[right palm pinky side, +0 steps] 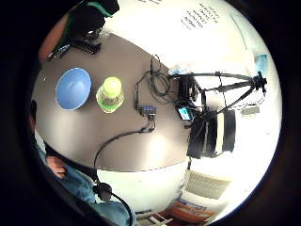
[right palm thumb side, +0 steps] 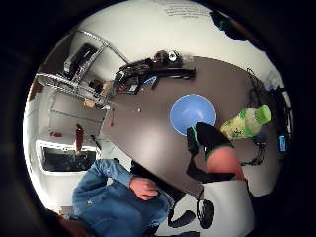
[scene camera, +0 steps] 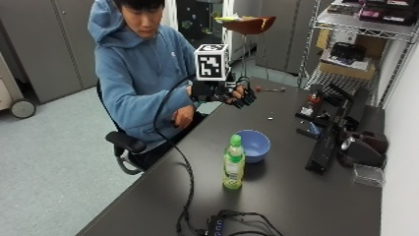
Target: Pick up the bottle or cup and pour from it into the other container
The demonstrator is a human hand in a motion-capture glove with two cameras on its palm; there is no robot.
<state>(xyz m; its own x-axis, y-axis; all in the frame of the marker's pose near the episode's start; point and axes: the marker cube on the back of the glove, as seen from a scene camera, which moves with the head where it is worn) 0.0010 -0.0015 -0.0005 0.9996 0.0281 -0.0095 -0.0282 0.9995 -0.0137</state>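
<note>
The bottle (scene camera: 233, 163) stands upright on the table (scene camera: 164, 196), cap on, with the bowl (scene camera: 253, 145) just beside it on the side farther from the front edge; the two nearly touch, which suits a short tip from one into the other. The gloved right hand (scene camera: 235, 94) hangs in the air well above and beyond the bowl, on the person's side of it, holding nothing; its grip looks relaxed, fingers loosely curled downward, so it seems poised to come down toward the bottle rather than engaged with anything. The bare hand (scene camera: 183, 117) rests near the table edge, away from the bowl. From the palm views the bottle and bowl sit side by side below the hand, neither one close to it. Beyond the bowl, toward the wall, lie dark camera gear (scene camera: 327, 142) and a small clear box (scene camera: 368, 174); nearer the front edge than the bottle a cable (scene camera: 189, 182) runs to a hub (scene camera: 219, 225). None of these lies between hand and bottle, though the cap would likely need removing before any pour.
</note>
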